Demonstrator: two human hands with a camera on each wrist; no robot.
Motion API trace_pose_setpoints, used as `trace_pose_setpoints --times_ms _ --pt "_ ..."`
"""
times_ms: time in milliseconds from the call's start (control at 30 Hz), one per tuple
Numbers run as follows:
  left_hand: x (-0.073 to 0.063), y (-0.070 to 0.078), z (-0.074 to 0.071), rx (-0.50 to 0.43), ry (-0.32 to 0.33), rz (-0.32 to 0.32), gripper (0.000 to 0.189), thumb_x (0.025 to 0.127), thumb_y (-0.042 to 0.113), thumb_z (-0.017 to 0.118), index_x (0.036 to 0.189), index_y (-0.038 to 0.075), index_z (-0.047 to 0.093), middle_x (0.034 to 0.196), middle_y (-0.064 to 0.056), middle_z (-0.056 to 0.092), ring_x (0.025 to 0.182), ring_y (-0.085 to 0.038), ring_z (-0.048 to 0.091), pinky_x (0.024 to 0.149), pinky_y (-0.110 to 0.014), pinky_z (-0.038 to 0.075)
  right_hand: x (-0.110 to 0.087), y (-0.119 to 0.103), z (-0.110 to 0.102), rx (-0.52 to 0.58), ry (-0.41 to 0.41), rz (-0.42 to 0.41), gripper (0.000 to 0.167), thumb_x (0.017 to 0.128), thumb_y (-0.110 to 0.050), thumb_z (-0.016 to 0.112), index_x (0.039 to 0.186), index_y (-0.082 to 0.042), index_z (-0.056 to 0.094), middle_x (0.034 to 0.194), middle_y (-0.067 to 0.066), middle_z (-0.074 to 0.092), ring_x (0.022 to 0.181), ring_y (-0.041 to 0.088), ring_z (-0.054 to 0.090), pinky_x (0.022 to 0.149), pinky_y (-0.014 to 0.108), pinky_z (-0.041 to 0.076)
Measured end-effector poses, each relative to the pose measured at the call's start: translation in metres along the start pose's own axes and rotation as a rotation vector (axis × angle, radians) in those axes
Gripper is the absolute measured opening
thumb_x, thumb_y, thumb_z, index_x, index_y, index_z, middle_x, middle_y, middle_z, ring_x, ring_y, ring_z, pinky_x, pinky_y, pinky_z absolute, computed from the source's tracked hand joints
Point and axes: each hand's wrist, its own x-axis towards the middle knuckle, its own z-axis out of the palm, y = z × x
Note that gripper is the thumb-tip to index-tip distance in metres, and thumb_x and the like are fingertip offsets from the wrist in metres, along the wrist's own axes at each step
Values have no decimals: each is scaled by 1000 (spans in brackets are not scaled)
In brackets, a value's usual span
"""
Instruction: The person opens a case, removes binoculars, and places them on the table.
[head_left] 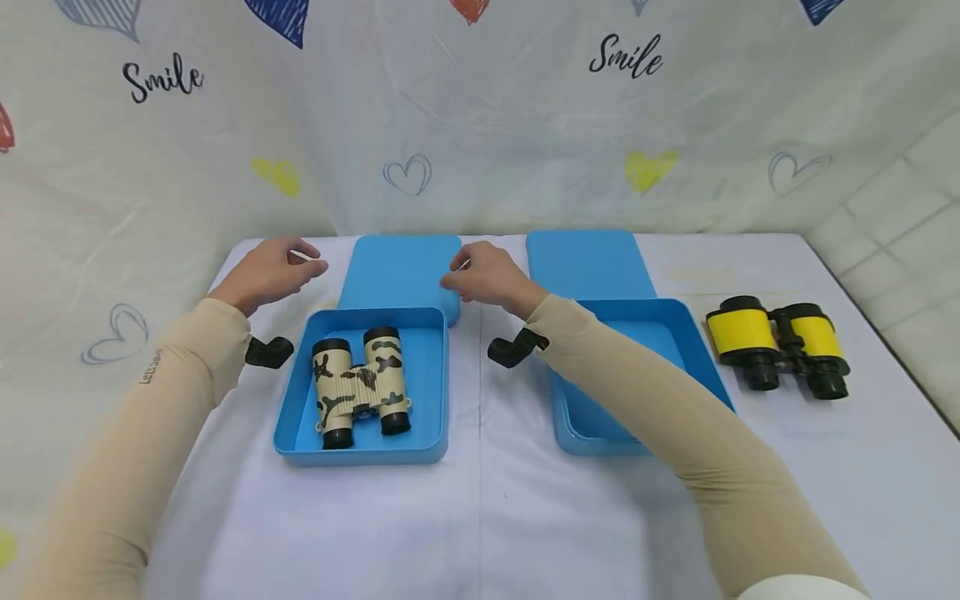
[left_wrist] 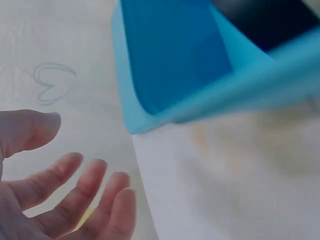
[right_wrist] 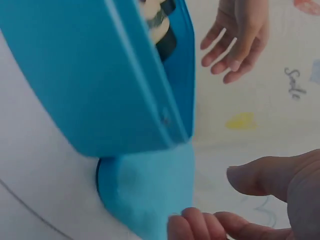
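Observation:
Camouflage binoculars (head_left: pixel 363 383) lie in the left blue box (head_left: pixel 435 446), between the two forearms. Above that box's far left corner hovers my left hand (head_left: pixel 270 271), touching nothing, its fingers loosely bent. My right hand (head_left: pixel 487 273) is near the right edge of a blue lid (head_left: pixel 397 271) behind the box; its fingers are relaxed and no object shows in them. In the right wrist view, the thumb (right_wrist: pixel 260 175) stands apart from the fingers. The left wrist view shows the left fingers (left_wrist: pixel 90 190) spread beside the box corner.
A second blue box (head_left: pixel 570 425) sits at the right, partly covered by the right forearm, with another blue lid (head_left: pixel 588 262) behind it. Yellow and black binoculars (head_left: pixel 742 333) stand near the right table edge. A printed curtain (head_left: pixel 510 108) hangs behind the table.

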Motion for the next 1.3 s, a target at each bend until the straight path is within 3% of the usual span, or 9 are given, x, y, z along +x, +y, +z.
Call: trace_pose_setpoints --times_ms 233,433,633,967,1133,1300 --pt "-19 -8 6 65 71 18 60 106 45 51 146 0 45 144 -30 51 128 -49 51 103 -65 50 -13 -17 10 -16 70 -145 37 99 -30 66 128 -8 64 122 7 66 107 22 61 88 36 53" --pt "-30 -15 24 128 113 25 59 105 41 54 142 -4 47 134 -31 57 118 -48 58 96 -61 55 -21 -24 23 0 90 -224 33 99 -28 66 126 -7 63 115 6 67 102 21 63 82 32 52" --pt "-38 -20 36 176 144 50 62 104 41 56 141 -7 46 132 -32 57 119 -48 58 95 -61 57 -28 -30 34 -34 89 -294 27 100 -25 66 121 -8 65 114 8 70 108 23 69 87 34 57" --pt "-52 -31 49 205 197 100 60 102 37 60 137 -10 47 123 -32 57 107 -45 57 88 -58 57 -37 -35 51 -147 22 -425 31 99 -21 68 123 -2 65 122 15 69 104 26 69 92 34 58" --pt "-59 -33 56 231 238 129 54 101 33 62 132 -10 50 117 -31 59 102 -43 58 84 -55 56 -42 -37 58 -260 -11 -498 37 99 -24 68 128 -1 63 126 17 65 108 30 68 93 37 55" --pt "-67 -34 60 263 264 157 45 101 29 62 124 -9 54 104 -27 60 92 -38 55 74 -47 52 -48 -38 65 -390 -58 -541 43 98 -30 69 133 -5 61 130 14 60 104 23 63 89 35 53"
